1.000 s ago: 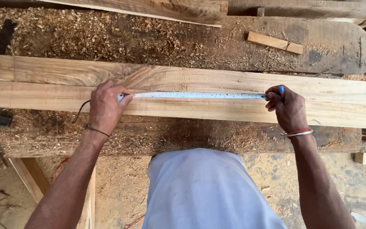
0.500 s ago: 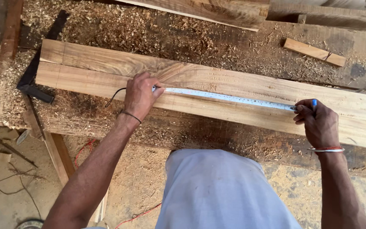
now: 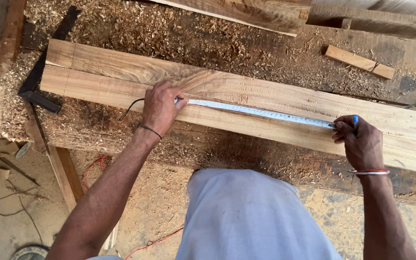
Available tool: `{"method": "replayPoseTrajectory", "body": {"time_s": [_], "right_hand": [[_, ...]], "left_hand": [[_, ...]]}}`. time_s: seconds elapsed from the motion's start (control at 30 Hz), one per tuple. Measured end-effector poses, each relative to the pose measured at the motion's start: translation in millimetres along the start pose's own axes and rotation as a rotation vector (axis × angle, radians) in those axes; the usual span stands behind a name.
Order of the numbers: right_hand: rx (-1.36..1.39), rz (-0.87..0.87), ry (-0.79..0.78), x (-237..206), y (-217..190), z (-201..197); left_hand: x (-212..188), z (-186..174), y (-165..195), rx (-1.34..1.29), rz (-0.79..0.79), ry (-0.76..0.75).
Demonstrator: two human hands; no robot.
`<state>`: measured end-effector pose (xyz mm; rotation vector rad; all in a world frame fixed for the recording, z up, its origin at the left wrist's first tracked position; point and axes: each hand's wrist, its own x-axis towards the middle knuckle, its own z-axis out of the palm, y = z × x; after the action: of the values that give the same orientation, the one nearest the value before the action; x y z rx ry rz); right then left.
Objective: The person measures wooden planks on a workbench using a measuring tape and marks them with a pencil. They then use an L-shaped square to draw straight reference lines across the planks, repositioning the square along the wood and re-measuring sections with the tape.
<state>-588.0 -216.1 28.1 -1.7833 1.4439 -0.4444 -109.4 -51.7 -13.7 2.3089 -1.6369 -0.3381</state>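
Observation:
A long pale wooden plank (image 3: 246, 91) lies across a sawdust-covered bench. A white measuring tape (image 3: 261, 112) is stretched along the plank between both hands. My left hand (image 3: 161, 107) is closed over the tape's case end, pressing it on the plank; a thin black cord trails from it. My right hand (image 3: 359, 140) pins the tape's other end to the plank and also holds a blue-capped pen (image 3: 356, 121) between its fingers. A bangle sits on that wrist.
A black metal square (image 3: 42, 79) lies at the plank's left end. A small wood offcut (image 3: 359, 61) rests at the back right, with more planks (image 3: 246, 12) behind. Sawdust covers the bench (image 3: 193, 38). Cables and scraps lie on the floor at lower left.
The view has shifted, so plank and hands now sit tilted and further right. Both hands stay on the tape stretched along the plank.

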Motion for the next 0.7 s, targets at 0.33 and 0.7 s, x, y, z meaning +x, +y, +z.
{"method": "replayPoseTrajectory", "body": {"time_s": [0.33,0.7], "right_hand": [[-0.012,0.007,0.0,0.8,3.1,1.6],[-0.014,0.002,0.006,0.3,5.5,2.3]], "left_hand": [[-2.6,-5.0,5.2,-0.001,-0.01,-0.016],[-6.1,-0.7,4.2,-0.009,0.011,0.024]]}}
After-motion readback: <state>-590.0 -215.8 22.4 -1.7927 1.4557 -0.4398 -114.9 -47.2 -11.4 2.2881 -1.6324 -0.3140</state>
